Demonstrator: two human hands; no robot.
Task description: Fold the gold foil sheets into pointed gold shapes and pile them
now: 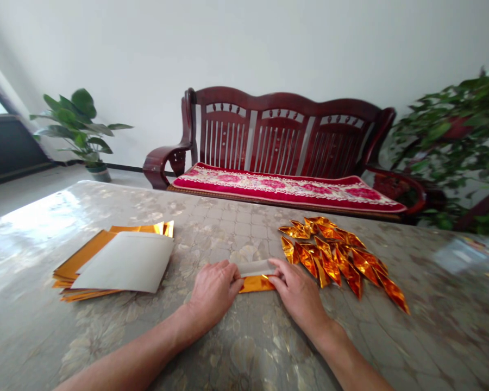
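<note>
Between my two hands lies a partly folded sheet of gold foil paper (pixel 257 283), its pale back showing along the far side and its shiny gold face along the near side. My left hand (pixel 217 285) grips the left end, thumb pressed against the fingers. At the right end, my right hand (pixel 295 285) pinches the paper between thumb and forefinger. To the left rests a loose stack of gold foil sheets (pixel 87 252), with a white-backed sheet (pixel 126 260) on top. Several folded gold foil ingots (pixel 330 260) lie in a cluster beyond my right hand.
A glossy patterned cloth covers the table (pixel 228 347). Clear plastic packaging (pixel 464 258) lies at the right. Behind the table stands a dark wooden bench (pixel 285 130) with a red floral cushion (pixel 277 184). Potted plants (pixel 83 122) flank it on both sides.
</note>
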